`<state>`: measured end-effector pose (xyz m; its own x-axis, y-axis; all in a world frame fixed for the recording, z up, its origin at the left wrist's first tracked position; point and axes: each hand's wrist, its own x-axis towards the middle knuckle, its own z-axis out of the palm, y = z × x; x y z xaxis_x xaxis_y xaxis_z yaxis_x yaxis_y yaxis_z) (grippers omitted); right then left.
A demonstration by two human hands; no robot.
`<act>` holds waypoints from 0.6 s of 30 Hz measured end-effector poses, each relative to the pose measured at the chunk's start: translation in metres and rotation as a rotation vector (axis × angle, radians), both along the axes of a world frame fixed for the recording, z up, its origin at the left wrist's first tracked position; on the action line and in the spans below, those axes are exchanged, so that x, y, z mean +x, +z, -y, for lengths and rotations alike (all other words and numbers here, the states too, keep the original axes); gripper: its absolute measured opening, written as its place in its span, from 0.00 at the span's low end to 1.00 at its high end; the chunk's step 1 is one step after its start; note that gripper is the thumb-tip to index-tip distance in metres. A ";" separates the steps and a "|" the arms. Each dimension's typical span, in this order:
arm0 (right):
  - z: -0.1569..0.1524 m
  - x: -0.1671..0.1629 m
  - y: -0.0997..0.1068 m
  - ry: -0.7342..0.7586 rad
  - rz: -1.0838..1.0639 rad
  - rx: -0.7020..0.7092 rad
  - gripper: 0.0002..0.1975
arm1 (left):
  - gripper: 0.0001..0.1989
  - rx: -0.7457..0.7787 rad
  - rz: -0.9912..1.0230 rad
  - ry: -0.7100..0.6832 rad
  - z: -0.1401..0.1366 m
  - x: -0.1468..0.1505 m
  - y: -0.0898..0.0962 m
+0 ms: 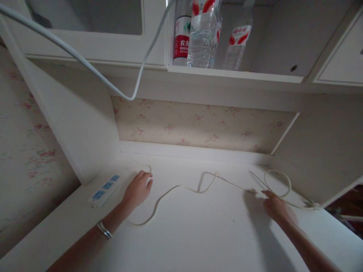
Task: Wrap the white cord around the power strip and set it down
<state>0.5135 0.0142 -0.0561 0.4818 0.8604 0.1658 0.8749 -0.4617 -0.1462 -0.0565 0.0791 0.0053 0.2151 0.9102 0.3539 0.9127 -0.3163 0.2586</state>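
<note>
A white power strip [104,190] with blue socket faces lies on the white desktop at the left. Beside it rests my left hand [138,189], fingers curled down where a thin loop of cord meets them. The off-white power cord [177,186] winds across the desktop from under my left forearm to the right. My right hand [275,207] pinches that cord near a round coil. The cord's plug end [310,204] appears to lie at the desktop's right edge, blurred.
A thick white cable [85,68] hangs close in front at the upper left. Overhead, a cabinet shelf [235,74] holds several plastic bottles [202,39]. Side panels [93,124] bound the desk, and a low ledge [193,152] runs along its back under floral wallpaper.
</note>
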 end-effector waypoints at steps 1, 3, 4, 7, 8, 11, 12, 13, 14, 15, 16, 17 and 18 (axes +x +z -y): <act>0.003 -0.016 0.005 0.016 -0.019 0.001 0.23 | 0.13 -0.009 -0.051 0.101 -0.004 -0.020 0.001; 0.009 -0.054 0.015 0.097 -0.030 0.113 0.21 | 0.18 -0.028 -0.165 0.316 -0.011 -0.057 0.001; 0.012 -0.077 0.019 0.151 -0.064 0.177 0.20 | 0.22 -0.032 -0.212 0.387 -0.013 -0.074 -0.002; 0.021 -0.158 0.029 0.386 -0.328 0.284 0.18 | 0.32 -0.129 -0.287 0.485 -0.015 -0.113 -0.014; 0.026 -0.189 0.032 0.488 -0.423 0.290 0.17 | 0.33 -0.190 -0.272 0.500 -0.015 -0.122 -0.020; 0.039 -0.282 0.040 0.765 -0.568 0.244 0.15 | 0.32 -0.275 -0.219 0.529 -0.016 -0.139 -0.035; 0.043 -0.310 0.042 0.869 -0.568 0.221 0.15 | 0.31 -0.279 -0.208 0.544 -0.016 -0.142 -0.039; 0.046 -0.337 0.043 0.976 -0.543 0.200 0.14 | 0.30 -0.295 -0.189 0.549 -0.015 -0.144 -0.041; 0.048 -0.361 0.043 1.079 -0.494 0.184 0.15 | 0.28 -0.307 -0.169 0.546 -0.014 -0.145 -0.042; 0.049 -0.383 0.042 1.158 -0.432 0.176 0.17 | 0.28 -0.314 -0.144 0.545 -0.012 -0.145 -0.042; 0.048 -0.401 0.039 1.188 -0.369 0.177 0.19 | 0.28 -0.315 -0.114 0.546 -0.009 -0.144 -0.041; 0.046 -0.417 0.036 1.198 -0.308 0.174 0.19 | 0.28 -0.302 -0.081 0.552 -0.005 -0.143 -0.039; 0.043 -0.430 0.031 1.188 -0.251 0.167 0.17 | 0.28 -0.281 -0.042 0.564 -0.001 -0.142 -0.035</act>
<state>0.0837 -0.0285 -0.0251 -0.5533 0.7641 0.3317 0.6788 0.6444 -0.3521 -0.1981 0.0805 -0.0300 -0.3167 0.9445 0.0869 0.9304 0.2915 0.2222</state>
